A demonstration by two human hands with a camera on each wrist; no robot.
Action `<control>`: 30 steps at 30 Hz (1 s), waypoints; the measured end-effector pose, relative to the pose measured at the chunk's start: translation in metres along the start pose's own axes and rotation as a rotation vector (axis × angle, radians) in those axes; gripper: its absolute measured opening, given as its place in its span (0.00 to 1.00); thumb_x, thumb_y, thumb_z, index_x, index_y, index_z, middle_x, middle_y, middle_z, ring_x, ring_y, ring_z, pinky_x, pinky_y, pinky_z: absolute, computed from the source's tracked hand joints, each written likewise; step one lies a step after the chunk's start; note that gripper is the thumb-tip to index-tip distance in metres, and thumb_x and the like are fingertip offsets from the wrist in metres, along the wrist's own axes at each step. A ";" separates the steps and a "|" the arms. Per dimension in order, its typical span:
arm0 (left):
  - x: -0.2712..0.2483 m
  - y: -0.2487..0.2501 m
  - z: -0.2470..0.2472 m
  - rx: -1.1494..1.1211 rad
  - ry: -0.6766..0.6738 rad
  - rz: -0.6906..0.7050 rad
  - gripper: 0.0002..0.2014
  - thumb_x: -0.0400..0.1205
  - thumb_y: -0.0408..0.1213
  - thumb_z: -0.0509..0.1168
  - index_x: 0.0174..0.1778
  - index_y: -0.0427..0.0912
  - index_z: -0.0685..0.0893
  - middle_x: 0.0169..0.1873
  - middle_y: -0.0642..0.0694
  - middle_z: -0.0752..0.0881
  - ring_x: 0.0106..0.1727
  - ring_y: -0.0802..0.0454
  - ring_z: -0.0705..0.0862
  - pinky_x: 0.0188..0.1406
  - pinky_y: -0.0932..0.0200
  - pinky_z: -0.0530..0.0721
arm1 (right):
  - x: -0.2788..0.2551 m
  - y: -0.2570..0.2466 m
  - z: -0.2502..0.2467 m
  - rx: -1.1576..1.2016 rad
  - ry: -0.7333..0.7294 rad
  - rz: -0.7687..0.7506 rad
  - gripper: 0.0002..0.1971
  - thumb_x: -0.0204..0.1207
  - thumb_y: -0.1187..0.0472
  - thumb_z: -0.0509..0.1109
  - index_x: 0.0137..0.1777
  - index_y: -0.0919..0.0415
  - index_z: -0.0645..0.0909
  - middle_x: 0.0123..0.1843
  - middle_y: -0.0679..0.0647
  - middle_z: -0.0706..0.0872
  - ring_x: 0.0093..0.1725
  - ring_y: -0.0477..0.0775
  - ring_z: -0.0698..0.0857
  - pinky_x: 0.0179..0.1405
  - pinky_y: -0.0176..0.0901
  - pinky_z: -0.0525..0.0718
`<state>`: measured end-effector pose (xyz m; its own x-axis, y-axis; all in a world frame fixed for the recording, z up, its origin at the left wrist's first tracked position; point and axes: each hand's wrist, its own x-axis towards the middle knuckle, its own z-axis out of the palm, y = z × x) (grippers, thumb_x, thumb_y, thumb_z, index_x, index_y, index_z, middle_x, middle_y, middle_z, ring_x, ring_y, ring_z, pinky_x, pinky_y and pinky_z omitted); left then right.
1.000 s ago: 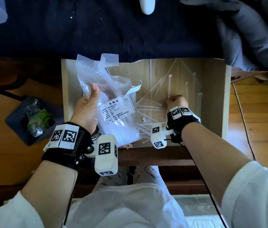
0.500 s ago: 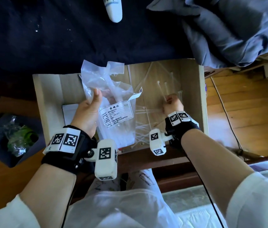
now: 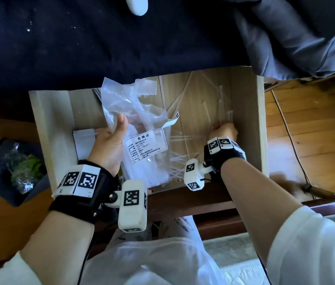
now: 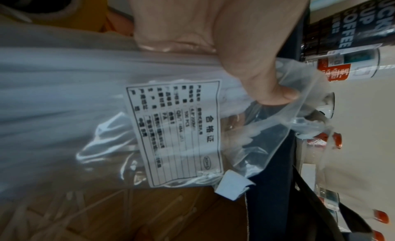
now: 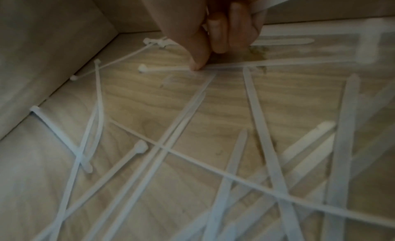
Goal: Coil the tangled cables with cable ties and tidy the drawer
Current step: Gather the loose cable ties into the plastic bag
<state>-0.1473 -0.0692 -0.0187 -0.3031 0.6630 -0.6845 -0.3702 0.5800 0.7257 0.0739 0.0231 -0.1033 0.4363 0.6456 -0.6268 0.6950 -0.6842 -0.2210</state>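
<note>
A clear plastic bag (image 3: 140, 128) of white cable ties, with a printed label (image 3: 146, 146), stands upright over the left middle of the open wooden drawer (image 3: 262, 130). My left hand (image 3: 111, 138) grips the bag (image 4: 149, 126), thumb (image 4: 271, 92) pressed on its front. Several loose white cable ties (image 3: 183, 138) lie crossed on the drawer floor (image 5: 192, 143). My right hand (image 3: 223, 130) is down near the drawer's right wall, fingers (image 5: 220, 29) curled round some ties, with the thumb tip on one tie lying on the floor. No cables are in view.
A white card (image 3: 83, 144) lies at the drawer's left. Dark cloth (image 3: 101, 38) and a grey garment (image 3: 296, 33) lie beyond the drawer. A dark tray (image 3: 0, 173) with green wrapped stuff sits on the wooden floor at left. A thin cord (image 3: 288, 128) runs along the floor at right.
My right hand has shifted from the drawer's middle toward its right wall while gathering ties. My left hand keeps hold of the bag. The head view has swung.
</note>
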 end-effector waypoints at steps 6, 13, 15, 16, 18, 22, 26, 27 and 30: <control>-0.002 0.000 0.006 0.028 -0.018 0.001 0.49 0.47 0.79 0.69 0.54 0.44 0.87 0.60 0.39 0.86 0.65 0.45 0.83 0.71 0.37 0.74 | -0.004 0.004 0.009 0.017 -0.079 -0.061 0.17 0.82 0.63 0.57 0.69 0.65 0.75 0.68 0.62 0.78 0.66 0.61 0.79 0.44 0.37 0.72; -0.011 0.004 0.011 0.018 -0.020 -0.005 0.50 0.43 0.79 0.70 0.52 0.45 0.87 0.58 0.43 0.88 0.63 0.47 0.84 0.70 0.40 0.76 | 0.000 -0.005 0.006 -0.251 -0.081 -0.115 0.11 0.76 0.69 0.63 0.55 0.73 0.80 0.56 0.65 0.85 0.56 0.63 0.85 0.39 0.41 0.77; -0.013 0.005 0.013 0.016 -0.026 -0.002 0.47 0.41 0.79 0.70 0.47 0.46 0.87 0.57 0.43 0.88 0.62 0.49 0.85 0.70 0.42 0.77 | -0.001 -0.007 0.006 -0.328 -0.067 -0.172 0.11 0.76 0.71 0.62 0.55 0.73 0.80 0.56 0.66 0.85 0.56 0.64 0.85 0.41 0.43 0.78; -0.013 0.005 0.013 0.016 -0.023 -0.003 0.47 0.41 0.78 0.70 0.47 0.46 0.87 0.57 0.42 0.88 0.62 0.49 0.85 0.69 0.42 0.77 | -0.003 -0.006 0.006 -0.355 -0.059 -0.184 0.11 0.77 0.73 0.60 0.55 0.73 0.80 0.56 0.66 0.85 0.56 0.64 0.85 0.41 0.44 0.77; -0.013 0.004 0.012 0.007 -0.007 -0.004 0.47 0.41 0.78 0.71 0.47 0.46 0.86 0.58 0.40 0.87 0.64 0.46 0.84 0.70 0.39 0.76 | -0.003 -0.007 0.008 -0.365 -0.055 -0.178 0.12 0.79 0.75 0.57 0.56 0.73 0.80 0.57 0.65 0.85 0.56 0.64 0.85 0.41 0.45 0.76; -0.015 0.003 0.007 -0.005 -0.002 0.001 0.49 0.43 0.78 0.71 0.51 0.45 0.85 0.60 0.40 0.87 0.66 0.46 0.83 0.71 0.38 0.74 | -0.006 -0.004 0.010 -0.306 -0.088 -0.198 0.16 0.84 0.67 0.53 0.67 0.68 0.75 0.68 0.62 0.78 0.65 0.62 0.79 0.46 0.41 0.71; -0.022 0.009 0.007 0.030 0.002 -0.009 0.49 0.43 0.78 0.70 0.52 0.46 0.86 0.56 0.45 0.89 0.63 0.50 0.84 0.69 0.43 0.77 | -0.019 -0.008 0.008 -0.234 -0.040 -0.271 0.17 0.83 0.67 0.49 0.70 0.69 0.65 0.69 0.64 0.74 0.66 0.64 0.76 0.56 0.51 0.75; -0.024 0.013 0.008 0.046 0.002 -0.008 0.47 0.47 0.78 0.69 0.53 0.45 0.86 0.56 0.45 0.89 0.63 0.50 0.84 0.68 0.44 0.77 | -0.020 -0.011 0.004 -0.220 -0.019 -0.272 0.16 0.83 0.68 0.48 0.69 0.69 0.64 0.66 0.66 0.76 0.64 0.65 0.78 0.54 0.52 0.75; -0.027 0.019 0.012 0.100 -0.009 -0.010 0.33 0.72 0.65 0.58 0.59 0.41 0.84 0.57 0.42 0.88 0.62 0.50 0.84 0.65 0.48 0.80 | -0.017 -0.013 -0.009 -0.215 0.011 -0.218 0.22 0.82 0.72 0.47 0.76 0.67 0.56 0.63 0.68 0.81 0.62 0.67 0.81 0.56 0.54 0.77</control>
<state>-0.1358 -0.0707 0.0145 -0.2921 0.6606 -0.6916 -0.2839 0.6307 0.7223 0.0628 0.0239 -0.0834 0.2693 0.7736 -0.5736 0.8774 -0.4426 -0.1850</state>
